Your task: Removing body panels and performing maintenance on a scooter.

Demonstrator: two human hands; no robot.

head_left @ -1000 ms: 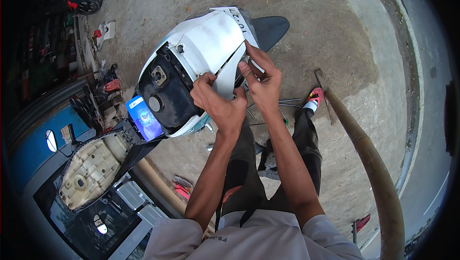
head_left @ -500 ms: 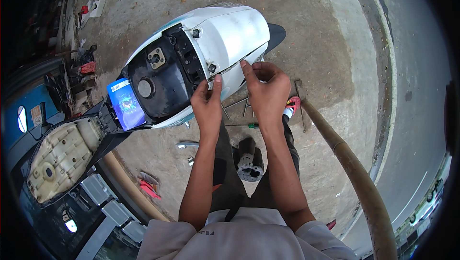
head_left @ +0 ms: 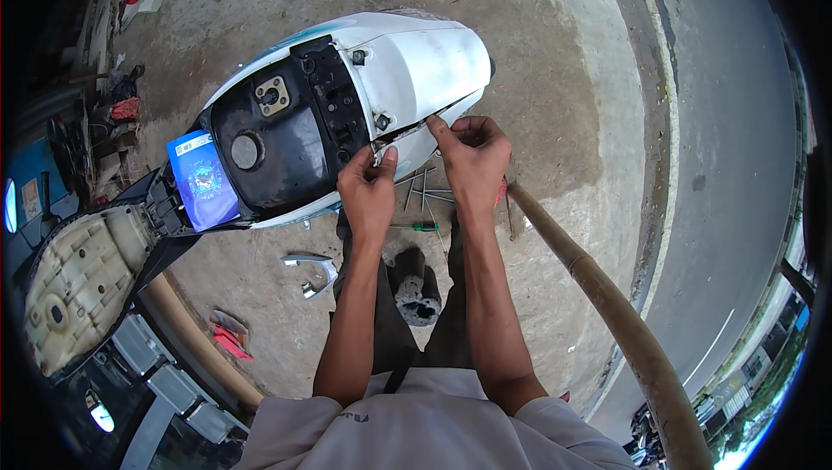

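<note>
A white motor scooter stands in front of me with its seat tipped up; the seat's beige underside point(head_left: 82, 266) shows at the left. My left hand point(head_left: 367, 197) pinches the upper edge of the white side panel point(head_left: 409, 155) between thumb and fingers. Further along the same edge, my right hand point(head_left: 475, 158) grips the panel with its fingers curled. A dark gap runs between this panel and the white tail cover point(head_left: 425, 63). Left of my hands lies the black fuel tank point(head_left: 290, 162) with a round cap point(head_left: 245, 152). My fingertips behind the panel are hidden.
A blue booklet point(head_left: 204, 180) rests beside the tank. On the concrete are a green-handled screwdriver point(head_left: 425, 226), several metal rod tools point(head_left: 425, 195), a curved silver part point(head_left: 319, 266) and a grey hollow part point(head_left: 418, 301). A bamboo pole point(head_left: 598, 275) slants along the right.
The gap between side panel and tail cover has widened as both hands pull the panel outward. My view has shifted, showing more road and more of the silver part.
</note>
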